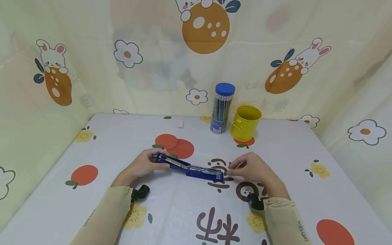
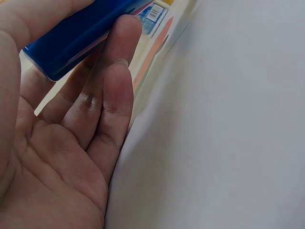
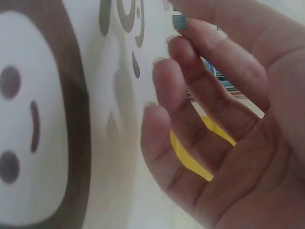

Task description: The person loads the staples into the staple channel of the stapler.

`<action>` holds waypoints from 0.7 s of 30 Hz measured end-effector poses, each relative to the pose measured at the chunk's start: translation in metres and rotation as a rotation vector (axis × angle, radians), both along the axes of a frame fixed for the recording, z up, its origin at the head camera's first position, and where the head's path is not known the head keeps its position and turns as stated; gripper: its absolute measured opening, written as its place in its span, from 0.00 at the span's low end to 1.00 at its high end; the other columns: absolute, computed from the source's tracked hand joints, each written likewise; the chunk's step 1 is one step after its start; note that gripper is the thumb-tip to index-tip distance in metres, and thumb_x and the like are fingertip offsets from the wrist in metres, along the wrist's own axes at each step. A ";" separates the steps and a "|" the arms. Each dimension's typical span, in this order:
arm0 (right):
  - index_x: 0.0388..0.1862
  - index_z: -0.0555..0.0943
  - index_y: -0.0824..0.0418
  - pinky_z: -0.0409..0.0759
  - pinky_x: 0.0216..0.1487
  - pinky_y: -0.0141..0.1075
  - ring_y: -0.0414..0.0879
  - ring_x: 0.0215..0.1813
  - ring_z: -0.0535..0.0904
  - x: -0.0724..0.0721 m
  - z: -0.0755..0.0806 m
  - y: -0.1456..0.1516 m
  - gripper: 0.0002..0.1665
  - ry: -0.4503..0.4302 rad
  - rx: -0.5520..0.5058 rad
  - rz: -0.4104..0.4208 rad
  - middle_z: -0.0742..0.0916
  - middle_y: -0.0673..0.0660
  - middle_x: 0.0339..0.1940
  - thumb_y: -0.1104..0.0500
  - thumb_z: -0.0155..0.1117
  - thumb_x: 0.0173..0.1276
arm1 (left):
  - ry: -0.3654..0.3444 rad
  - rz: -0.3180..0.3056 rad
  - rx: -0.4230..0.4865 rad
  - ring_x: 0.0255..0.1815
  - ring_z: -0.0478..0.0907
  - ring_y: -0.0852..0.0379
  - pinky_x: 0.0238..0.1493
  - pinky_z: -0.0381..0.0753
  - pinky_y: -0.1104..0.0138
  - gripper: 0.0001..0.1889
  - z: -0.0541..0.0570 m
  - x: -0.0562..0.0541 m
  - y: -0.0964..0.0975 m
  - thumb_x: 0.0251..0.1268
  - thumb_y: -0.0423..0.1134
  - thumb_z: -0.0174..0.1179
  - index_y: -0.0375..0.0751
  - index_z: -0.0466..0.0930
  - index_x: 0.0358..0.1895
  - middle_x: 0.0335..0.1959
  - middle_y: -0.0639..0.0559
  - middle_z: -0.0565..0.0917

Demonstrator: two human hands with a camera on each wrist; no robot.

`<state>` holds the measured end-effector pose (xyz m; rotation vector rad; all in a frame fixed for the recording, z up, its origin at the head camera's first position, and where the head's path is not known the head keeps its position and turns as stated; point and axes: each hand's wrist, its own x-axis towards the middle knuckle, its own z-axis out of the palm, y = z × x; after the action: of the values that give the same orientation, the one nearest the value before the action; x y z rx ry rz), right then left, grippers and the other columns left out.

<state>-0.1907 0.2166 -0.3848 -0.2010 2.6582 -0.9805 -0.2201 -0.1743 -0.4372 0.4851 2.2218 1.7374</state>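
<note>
A blue stapler point(image 1: 190, 167) lies opened out over the table, its metal magazine exposed along the top. My left hand point(image 1: 149, 160) grips its left end between thumb and fingers and tilts that end up, while the right end sits low over the cloth. In the left wrist view the blue casing point(image 2: 76, 40) passes between thumb and fingers. Just beyond the stapler's right end, my right hand point(image 1: 249, 167) holds thumb and index finger together. Between those tips the right wrist view shows a strip of staples point(image 3: 179, 22), a small grey-green block, mostly hidden by the fingers.
Behind the hands stand a blue-lidded tub of pencils point(image 1: 222, 109) and a yellow bucket-shaped cup point(image 1: 246, 123). A small pink block point(image 1: 180, 124) lies near the back edge. A printed cloth point(image 1: 171, 211) covers the table, and patterned curtains point(image 1: 153, 85) hang around it.
</note>
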 end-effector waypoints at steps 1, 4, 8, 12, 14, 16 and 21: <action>0.41 0.91 0.54 0.80 0.42 0.40 0.48 0.39 0.79 0.000 0.001 -0.001 0.14 0.010 -0.006 0.005 0.88 0.49 0.38 0.49 0.78 0.60 | 0.001 0.000 -0.001 0.48 0.81 0.48 0.49 0.79 0.67 0.22 0.000 0.000 0.000 0.58 0.36 0.75 0.38 0.82 0.56 0.58 0.40 0.77; 0.42 0.91 0.55 0.79 0.42 0.39 0.48 0.38 0.79 0.001 0.003 -0.004 0.14 0.049 -0.031 0.030 0.88 0.48 0.36 0.49 0.78 0.61 | 0.003 -0.002 0.000 0.48 0.81 0.48 0.48 0.79 0.67 0.22 0.001 0.000 0.000 0.58 0.35 0.75 0.38 0.82 0.56 0.57 0.40 0.78; 0.41 0.90 0.57 0.79 0.42 0.39 0.48 0.38 0.79 0.002 0.004 -0.010 0.13 0.091 -0.093 0.060 0.88 0.49 0.34 0.52 0.77 0.61 | 0.001 -0.003 0.003 0.48 0.81 0.48 0.47 0.79 0.67 0.23 0.001 0.000 0.000 0.58 0.35 0.75 0.37 0.82 0.57 0.57 0.40 0.79; 0.40 0.90 0.58 0.79 0.41 0.39 0.48 0.39 0.79 0.003 0.003 -0.019 0.12 0.106 -0.130 0.064 0.87 0.49 0.34 0.53 0.77 0.62 | -0.003 0.001 0.001 0.48 0.82 0.48 0.47 0.79 0.67 0.23 0.000 0.000 0.000 0.58 0.36 0.75 0.38 0.82 0.57 0.57 0.40 0.79; 0.40 0.90 0.57 0.79 0.41 0.39 0.48 0.39 0.79 0.003 0.002 -0.025 0.11 0.113 -0.132 0.062 0.87 0.49 0.34 0.53 0.77 0.62 | -0.004 0.003 -0.001 0.48 0.82 0.48 0.47 0.79 0.67 0.23 0.000 0.000 0.000 0.58 0.35 0.75 0.38 0.82 0.57 0.57 0.40 0.78; 0.41 0.90 0.56 0.79 0.41 0.38 0.48 0.40 0.79 0.003 0.001 -0.029 0.11 0.129 -0.126 0.078 0.87 0.48 0.34 0.52 0.77 0.62 | -0.003 0.001 -0.002 0.48 0.82 0.48 0.47 0.79 0.67 0.23 0.000 0.000 0.000 0.58 0.35 0.74 0.37 0.82 0.57 0.57 0.40 0.78; 0.41 0.90 0.56 0.80 0.40 0.39 0.48 0.40 0.78 0.004 -0.003 -0.037 0.10 0.159 -0.128 0.123 0.86 0.47 0.34 0.53 0.77 0.62 | 0.001 0.003 -0.006 0.49 0.82 0.48 0.48 0.79 0.67 0.23 0.000 0.000 0.000 0.58 0.35 0.75 0.38 0.82 0.57 0.57 0.40 0.79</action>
<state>-0.1870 0.1800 -0.3873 -0.4837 2.6859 -1.1374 -0.2204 -0.1741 -0.4375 0.4824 2.2287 1.7322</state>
